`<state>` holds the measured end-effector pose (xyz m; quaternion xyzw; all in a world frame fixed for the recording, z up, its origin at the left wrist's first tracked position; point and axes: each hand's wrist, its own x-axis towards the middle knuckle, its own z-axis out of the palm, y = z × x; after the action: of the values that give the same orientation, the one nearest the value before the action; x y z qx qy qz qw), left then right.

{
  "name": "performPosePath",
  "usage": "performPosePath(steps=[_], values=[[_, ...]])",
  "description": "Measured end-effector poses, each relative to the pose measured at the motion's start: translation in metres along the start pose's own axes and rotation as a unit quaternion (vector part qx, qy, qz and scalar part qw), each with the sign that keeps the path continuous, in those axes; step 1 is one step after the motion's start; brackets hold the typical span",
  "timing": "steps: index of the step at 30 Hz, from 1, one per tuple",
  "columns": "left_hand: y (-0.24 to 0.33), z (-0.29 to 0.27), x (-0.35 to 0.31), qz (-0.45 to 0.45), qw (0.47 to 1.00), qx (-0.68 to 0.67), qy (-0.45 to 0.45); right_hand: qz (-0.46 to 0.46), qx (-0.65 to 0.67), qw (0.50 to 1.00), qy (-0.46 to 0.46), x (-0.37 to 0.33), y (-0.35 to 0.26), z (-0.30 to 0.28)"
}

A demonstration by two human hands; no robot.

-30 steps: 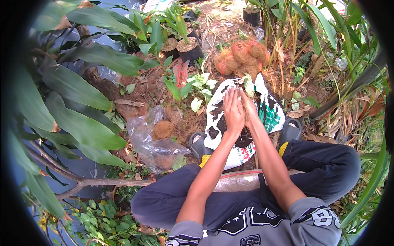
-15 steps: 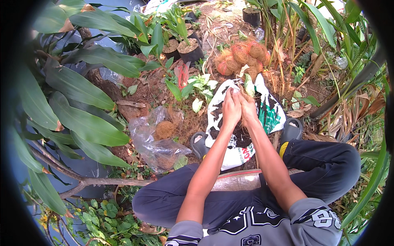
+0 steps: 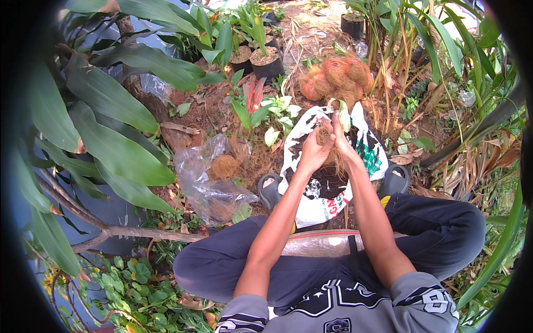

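Over an opened white sack [image 3: 304, 212] of dark soil [image 3: 328, 186], both my hands press a clump of brown coir fibre [image 3: 325, 132] between them. My left hand [image 3: 315, 152] curls around the clump's near left side. From the right, my right hand [image 3: 342, 140] lies against it with its fingers fairly straight. Loose strands hang below the palms. A pale green leaf [image 3: 344, 117] stands up just beyond my right fingers; whether its stem runs into the fibre is hidden.
Several fibre balls wrapped in red string [image 3: 338, 76] lie beyond the sack. A clear plastic bag [image 3: 214, 186] with loose coir is at left, near bundled red string [image 3: 254, 95]. Potted plants [image 3: 267, 64] stand farther back. Broad leaves [image 3: 119, 125] overhang the left side.
My hands have parted slightly and turned, so the fibre clump between them now shows. My right fingers have straightened. The whole view has shifted a little.
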<state>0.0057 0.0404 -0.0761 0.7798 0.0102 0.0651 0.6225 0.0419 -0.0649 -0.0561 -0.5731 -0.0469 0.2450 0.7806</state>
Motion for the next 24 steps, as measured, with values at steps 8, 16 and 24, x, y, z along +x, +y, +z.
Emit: performPosePath(steps=[8, 16, 24], values=[[0.003, -0.009, 0.0, 0.076, 0.987, 0.096, -0.109, -0.002, -0.037, 0.999, -0.012, 0.022, 0.031, -0.028], [0.028, 0.003, -0.003, 0.022, 0.993, 0.114, 0.028, -0.05, 0.065, 0.996, -0.032, 0.009, 0.024, -0.011], [0.013, 0.002, 0.001, -0.042, 0.997, 0.025, 0.06, 0.03, 0.003, 0.998, 0.048, -0.001, 0.004, 0.014]])
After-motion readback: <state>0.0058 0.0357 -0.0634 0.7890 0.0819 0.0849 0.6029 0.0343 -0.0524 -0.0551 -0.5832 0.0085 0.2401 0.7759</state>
